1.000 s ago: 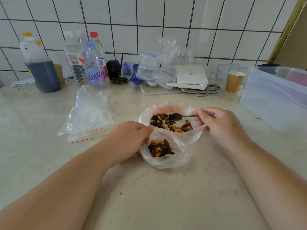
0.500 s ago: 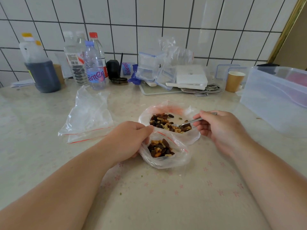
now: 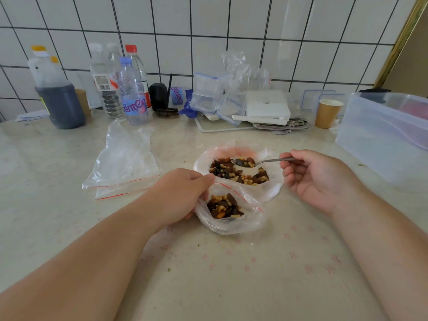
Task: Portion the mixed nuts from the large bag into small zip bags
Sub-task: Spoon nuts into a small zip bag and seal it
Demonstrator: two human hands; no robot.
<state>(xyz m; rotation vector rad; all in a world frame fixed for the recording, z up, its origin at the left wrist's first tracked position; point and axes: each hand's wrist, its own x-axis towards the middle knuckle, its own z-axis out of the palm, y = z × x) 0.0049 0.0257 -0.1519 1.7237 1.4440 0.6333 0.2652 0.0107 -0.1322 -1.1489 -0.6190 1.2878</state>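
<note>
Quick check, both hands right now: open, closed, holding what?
Left hand: closed, pinching the rim of the small zip bag to keep it open.
Right hand: closed on the spoon, loaded with nuts over the large bag.

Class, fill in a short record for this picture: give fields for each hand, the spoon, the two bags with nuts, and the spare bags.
left hand: pinches the rim of the small zip bag, holding it open
right hand: holds the spoon by its handle
spoon: loaded with nuts, above the large bag
small zip bag: partly filled with mixed nuts, lying nearest the person
large bag: open, nuts inside, just behind the small one
spare bags: empty, flat on the counter, to the left
</note>
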